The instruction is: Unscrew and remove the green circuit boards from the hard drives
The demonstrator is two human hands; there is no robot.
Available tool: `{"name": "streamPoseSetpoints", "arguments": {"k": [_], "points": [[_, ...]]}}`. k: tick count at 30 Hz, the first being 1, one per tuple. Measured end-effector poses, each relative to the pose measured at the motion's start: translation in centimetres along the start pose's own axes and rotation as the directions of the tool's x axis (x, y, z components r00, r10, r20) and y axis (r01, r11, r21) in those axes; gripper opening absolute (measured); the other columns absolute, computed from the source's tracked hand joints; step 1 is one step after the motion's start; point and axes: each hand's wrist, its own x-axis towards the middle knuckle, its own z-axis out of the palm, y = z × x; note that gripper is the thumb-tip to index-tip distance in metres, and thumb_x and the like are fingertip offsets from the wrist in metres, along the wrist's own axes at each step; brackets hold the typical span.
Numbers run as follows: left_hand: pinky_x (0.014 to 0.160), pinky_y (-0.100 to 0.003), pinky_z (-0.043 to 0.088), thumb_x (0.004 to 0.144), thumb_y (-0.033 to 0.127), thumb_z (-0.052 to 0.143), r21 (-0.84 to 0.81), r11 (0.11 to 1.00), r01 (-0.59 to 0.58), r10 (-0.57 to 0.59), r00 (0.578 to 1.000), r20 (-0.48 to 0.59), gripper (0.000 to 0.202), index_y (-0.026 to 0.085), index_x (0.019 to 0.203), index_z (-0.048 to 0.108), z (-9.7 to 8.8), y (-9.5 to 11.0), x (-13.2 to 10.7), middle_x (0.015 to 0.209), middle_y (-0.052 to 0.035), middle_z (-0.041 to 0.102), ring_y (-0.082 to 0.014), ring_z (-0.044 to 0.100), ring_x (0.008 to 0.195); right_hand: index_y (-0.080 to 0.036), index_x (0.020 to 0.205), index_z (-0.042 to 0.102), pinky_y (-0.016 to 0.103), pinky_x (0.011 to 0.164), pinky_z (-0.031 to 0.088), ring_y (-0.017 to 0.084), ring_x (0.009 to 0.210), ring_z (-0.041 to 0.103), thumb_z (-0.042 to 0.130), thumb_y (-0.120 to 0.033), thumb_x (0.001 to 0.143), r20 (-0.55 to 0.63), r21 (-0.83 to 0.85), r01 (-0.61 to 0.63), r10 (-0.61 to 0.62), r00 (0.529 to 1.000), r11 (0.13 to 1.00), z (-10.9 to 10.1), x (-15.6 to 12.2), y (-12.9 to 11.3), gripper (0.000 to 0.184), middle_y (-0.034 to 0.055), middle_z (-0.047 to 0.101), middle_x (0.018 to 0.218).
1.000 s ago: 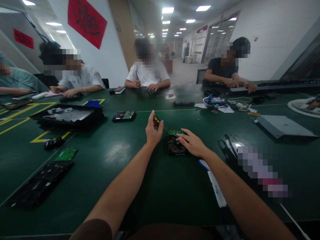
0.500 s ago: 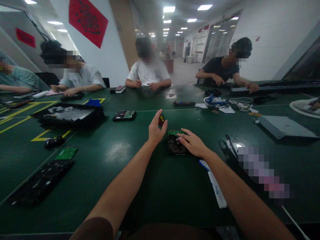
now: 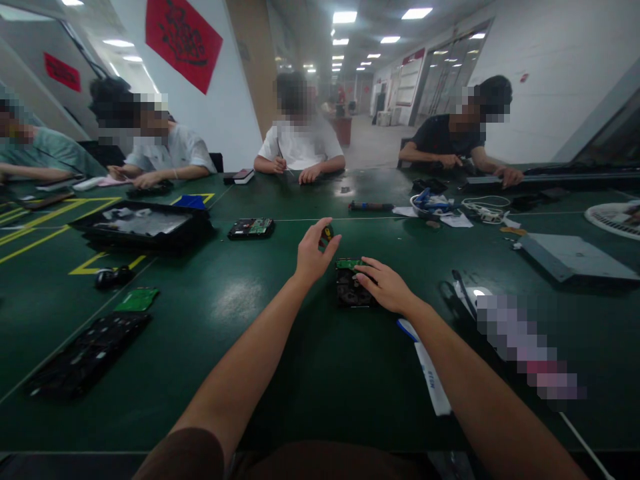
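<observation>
A black hard drive [image 3: 351, 290] with a green circuit board [image 3: 349, 265] at its far end lies on the green table in front of me. My right hand [image 3: 384, 283] reaches over its right side and holds it, thumb and fingers on the top. Just beyond the drive, to the left, my left hand [image 3: 316, 250] is raised with thumb and forefinger curved around a yellow-and-black handle, which looks like a screwdriver [image 3: 327, 235]. Most of that tool is hidden behind the hand, so its tip does not show.
Left are a black drive casing [image 3: 90, 350], a loose green board [image 3: 137, 299], a black tray [image 3: 143, 223] and another hard drive [image 3: 251, 228]. To the right lie a white-and-blue strip [image 3: 431, 380], a grey metal box [image 3: 575, 255] and a bowl of cables [image 3: 430, 202]. Several people sit across the table.
The whole view has shifted slightly to the right. My left hand and the screwdriver have tilted a little; my right hand stays on the hard drive.
</observation>
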Motion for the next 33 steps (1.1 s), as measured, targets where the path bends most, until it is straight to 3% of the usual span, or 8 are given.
{"name": "streamPoseSetpoints", "arguments": {"k": [5, 9, 13, 17, 22, 29, 33], "points": [[0.077, -0.029, 0.055, 0.097, 0.041, 0.064, -0.093, 0.993, 0.07, -0.074, 0.996, -0.039, 0.026, 0.025, 0.116, 0.069, -0.5, 1.4, 1.0, 0.11, -0.0065, 0.068, -0.0189, 0.065, 0.095, -0.027, 0.139, 0.063, 0.053, 0.121, 0.034, 0.03, 0.146, 0.043, 0.033, -0.064, 0.103, 0.006, 0.0, -0.002, 0.002, 1.0, 1.0, 0.0, 0.0, 0.1, 0.06, 0.0073, 0.049, 0.157], [0.064, -0.025, 0.054, 0.095, 0.042, 0.065, -0.241, 0.956, 0.17, -0.183, 0.982, -0.033, 0.023, 0.022, 0.104, 0.073, -0.2, 1.6, 1.7, 0.104, -0.0062, 0.068, -0.0159, 0.064, 0.085, -0.027, 0.14, 0.063, 0.053, 0.121, 0.035, 0.03, 0.146, 0.043, 0.032, -0.065, 0.103, 0.012, -0.01, 0.003, -0.002, 1.0, 1.0, 0.0, 0.0, 0.1, 0.061, 0.0075, 0.048, 0.157], [0.052, -0.021, 0.051, 0.091, 0.043, 0.068, -0.437, 0.823, 0.362, -0.333, 0.932, 0.146, 0.025, 0.022, 0.103, 0.073, -0.2, 1.9, 2.3, 0.095, -0.0058, 0.069, -0.0164, 0.065, 0.081, -0.027, 0.14, 0.063, 0.053, 0.121, 0.034, 0.03, 0.147, 0.043, 0.033, -0.064, 0.103, 0.023, -0.003, 0.0, 0.0, 1.0, 1.0, 0.0, 0.1, 0.2, 0.061, 0.0078, 0.048, 0.157], [0.059, -0.023, 0.056, 0.091, 0.037, 0.067, -0.561, 0.656, 0.505, -0.412, 0.862, 0.295, 0.021, 0.022, 0.104, 0.071, -0.6, 2.5, 2.7, 0.094, -0.0051, 0.069, -0.0169, 0.067, 0.087, -0.027, 0.138, 0.064, 0.052, 0.122, 0.034, 0.029, 0.146, 0.043, 0.034, -0.064, 0.103, 0.01, 0.0, 0.005, -0.005, 1.0, 1.0, 0.1, 0.1, 0.2, 0.06, 0.0078, 0.05, 0.156], [0.068, -0.029, 0.062, 0.09, 0.035, 0.07, -0.641, 0.576, 0.508, -0.449, 0.851, 0.271, 0.019, 0.02, 0.102, 0.069, -0.6, 2.3, 2.8, 0.096, -0.005, 0.068, -0.0157, 0.067, 0.088, -0.027, 0.138, 0.064, 0.051, 0.121, 0.035, 0.028, 0.146, 0.044, 0.034, -0.063, 0.103, 0.004, -0.003, 0.014, -0.014, 1.0, 1.0, 0.1, 0.1, 0.3, 0.059, 0.0073, 0.05, 0.156], [0.069, -0.03, 0.063, 0.09, 0.034, 0.071, -0.647, 0.577, 0.498, -0.503, 0.841, 0.199, 0.018, 0.018, 0.099, 0.068, -0.8, 1.7, 3.0, 0.095, -0.0052, 0.066, -0.0152, 0.067, 0.086, -0.027, 0.139, 0.063, 0.05, 0.121, 0.035, 0.028, 0.146, 0.044, 0.034, -0.062, 0.104, -0.003, -0.009, 0.011, -0.011, 1.0, 1.0, 0.1, 0.0, 0.3, 0.058, 0.0069, 0.05, 0.156], [0.069, -0.03, 0.063, 0.091, 0.035, 0.07, -0.618, 0.602, 0.507, -0.485, 0.846, 0.222, 0.02, 0.018, 0.1, 0.068, -0.8, 2.0, 3.0, 0.094, -0.0052, 0.067, -0.0154, 0.067, 0.086, -0.027, 0.139, 0.063, 0.051, 0.121, 0.035, 0.029, 0.146, 0.044, 0.034, -0.062, 0.104, 0.009, -0.001, 0.006, -0.006, 1.0, 1.0, 0.1, 0.0, 0.2, 0.058, 0.0068, 0.049, 0.157]]}}
